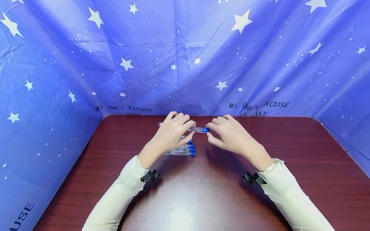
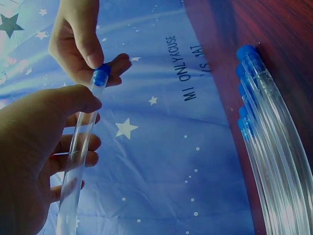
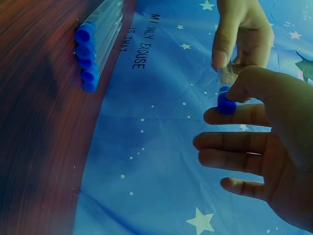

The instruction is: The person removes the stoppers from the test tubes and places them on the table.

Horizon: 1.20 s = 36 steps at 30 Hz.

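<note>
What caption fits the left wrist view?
Left hand holds a slim transparent tube, right hand its blue cap; similar tubes nearby.

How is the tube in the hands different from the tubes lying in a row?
The tube is held up by the left hand, with the right hand pinching its cap; the row rests on the table.
The tube is alone; the row has several, side by side.
Both are clear, with blue caps.
</note>
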Motion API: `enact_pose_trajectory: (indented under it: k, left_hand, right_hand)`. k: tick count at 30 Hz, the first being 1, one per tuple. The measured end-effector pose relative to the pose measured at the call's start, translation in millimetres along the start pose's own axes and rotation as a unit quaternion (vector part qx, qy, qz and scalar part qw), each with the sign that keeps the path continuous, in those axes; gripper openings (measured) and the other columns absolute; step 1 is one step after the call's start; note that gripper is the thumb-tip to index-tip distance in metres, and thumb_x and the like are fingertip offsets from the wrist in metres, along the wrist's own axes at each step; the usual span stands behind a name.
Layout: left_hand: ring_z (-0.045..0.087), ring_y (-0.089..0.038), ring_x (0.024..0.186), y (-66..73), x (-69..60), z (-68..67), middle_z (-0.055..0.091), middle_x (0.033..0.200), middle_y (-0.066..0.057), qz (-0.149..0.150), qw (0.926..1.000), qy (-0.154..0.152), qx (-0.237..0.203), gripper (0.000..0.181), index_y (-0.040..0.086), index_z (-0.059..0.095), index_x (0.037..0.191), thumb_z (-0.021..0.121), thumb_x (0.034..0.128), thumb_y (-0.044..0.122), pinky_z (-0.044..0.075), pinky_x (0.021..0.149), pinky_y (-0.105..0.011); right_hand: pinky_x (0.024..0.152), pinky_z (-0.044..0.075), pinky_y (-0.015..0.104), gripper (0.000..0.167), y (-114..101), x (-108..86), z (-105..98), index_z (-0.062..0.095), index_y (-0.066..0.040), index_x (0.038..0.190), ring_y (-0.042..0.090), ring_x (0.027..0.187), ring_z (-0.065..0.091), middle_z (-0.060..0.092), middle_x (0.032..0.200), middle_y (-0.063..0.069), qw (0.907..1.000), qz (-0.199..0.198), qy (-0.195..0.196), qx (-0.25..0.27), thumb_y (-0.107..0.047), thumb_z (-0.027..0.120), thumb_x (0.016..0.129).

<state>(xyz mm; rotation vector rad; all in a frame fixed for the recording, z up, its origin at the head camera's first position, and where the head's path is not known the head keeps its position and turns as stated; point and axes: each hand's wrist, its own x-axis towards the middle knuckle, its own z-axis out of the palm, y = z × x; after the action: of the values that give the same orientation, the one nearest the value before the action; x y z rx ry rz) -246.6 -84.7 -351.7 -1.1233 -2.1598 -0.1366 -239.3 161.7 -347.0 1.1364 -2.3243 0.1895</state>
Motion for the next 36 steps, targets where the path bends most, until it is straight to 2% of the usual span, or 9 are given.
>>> enact_pose_trajectory:
  k: [6, 11, 15, 19, 25, 27, 31, 36]
  left_hand:
    - [0.058, -0.02, 0.088, 0.6, 0.9, -0.5, 0.062, 0.093, 0.001, 0.0, 0.9996, 0.012, 0.027, 0.015, 0.015, 0.069, 0.102, 0.069, 0.0911, 0.026, 0.045, 0.091, -0.04]
    - [0.058, -0.02, 0.086, 1.8, 0.0, -0.9, 0.065, 0.091, 0.002, 0.0, 0.999, 0.018, 0.04, 0.017, 0.016, 0.07, 0.104, 0.07, 0.0898, 0.026, 0.045, 0.091, -0.041]
    - [0.058, -0.021, 0.086, 1.1, 0.0, 0.5, 0.066, 0.091, 0.002, 0.013, 0.9985, 0.032, 0.043, 0.019, 0.015, 0.069, 0.107, 0.07, 0.0892, 0.022, 0.046, 0.091, -0.041]
    - [0.06, -0.022, 0.087, -0.5, 1.4, -0.5, 0.065, 0.092, 0.0, 0.025, 0.9975, 0.046, 0.047, 0.018, 0.015, 0.069, 0.11, 0.068, 0.0926, 0.02, 0.046, 0.091, -0.041]
    - [0.06, -0.022, 0.091, -1.7, 3.9, -6.3, 0.066, 0.097, 0.001, 0.028, 0.997, 0.055, 0.047, 0.016, 0.016, 0.069, 0.113, 0.065, 0.0988, 0.022, 0.045, 0.094, -0.043]
    - [0.06, -0.022, 0.092, -1.5, 4.1, -7.3, 0.067, 0.098, 0.001, 0.029, 0.997, 0.054, 0.047, 0.017, 0.015, 0.069, 0.114, 0.065, 0.0994, 0.022, 0.045, 0.095, -0.043]
    - [0.06, -0.022, 0.093, -0.2, 4.4, -7.5, 0.067, 0.099, 0.0, 0.027, 0.9974, 0.047, 0.049, 0.017, 0.015, 0.069, 0.115, 0.063, 0.1008, 0.023, 0.044, 0.096, -0.044]
    - [0.06, -0.023, 0.09, 0.9, 3.8, -7.2, 0.067, 0.096, -0.001, 0.026, 0.9971, 0.044, 0.056, 0.018, 0.013, 0.069, 0.114, 0.064, 0.1, 0.022, 0.046, 0.095, -0.044]
  right_hand:
    - [0.078, 0.047, 0.044, 0.016, -2.0, 1.7, 3.0, 0.067, -0.006, 0.089, 0.026, 0.071, 0.058, 0.059, 0.073, 0.005, 0.997, -0.031, 0.054, -0.047, -0.02, 0.06, 0.087]
    - [0.078, 0.047, 0.045, 0.017, -2.5, 1.3, 5.7, 0.067, -0.005, 0.092, 0.027, 0.071, 0.059, 0.06, 0.074, 0.005, 0.9938, -0.045, 0.075, -0.069, -0.018, 0.057, 0.089]
    - [0.077, 0.048, 0.045, 0.016, -2.0, 1.5, 7.0, 0.066, -0.004, 0.092, 0.027, 0.069, 0.059, 0.06, 0.072, 0.006, 0.9925, -0.049, 0.085, -0.073, -0.017, 0.057, 0.089]
    - [0.077, 0.048, 0.044, 0.015, -1.6, 2.2, 5.7, 0.066, -0.004, 0.093, 0.026, 0.068, 0.058, 0.06, 0.072, 0.005, 0.9944, -0.04, 0.078, -0.059, -0.016, 0.057, 0.09]
    - [0.081, 0.047, 0.042, 0.014, -2.7, 2.4, -2.0, 0.069, -0.005, 0.097, 0.02, 0.069, 0.056, 0.062, 0.074, 0.002, 0.9994, -0.001, 0.033, 0.007, -0.015, 0.062, 0.091]
    - [0.082, 0.047, 0.042, 0.015, -3.4, 2.4, -4.0, 0.069, -0.004, 0.099, 0.019, 0.07, 0.056, 0.063, 0.076, 0.003, 0.9996, 0.006, 0.026, 0.014, -0.015, 0.062, 0.091]
    - [0.081, 0.047, 0.043, 0.016, -4.2, 2.5, -4.4, 0.069, -0.004, 0.097, 0.022, 0.07, 0.056, 0.062, 0.075, 0.004, 0.9993, 0.001, 0.037, -0.002, -0.016, 0.06, 0.091]
    - [0.081, 0.046, 0.046, 0.021, -4.6, 2.7, -1.4, 0.067, -0.005, 0.094, 0.027, 0.074, 0.058, 0.061, 0.076, 0.006, 0.9958, -0.018, 0.067, -0.061, -0.022, 0.053, 0.093]
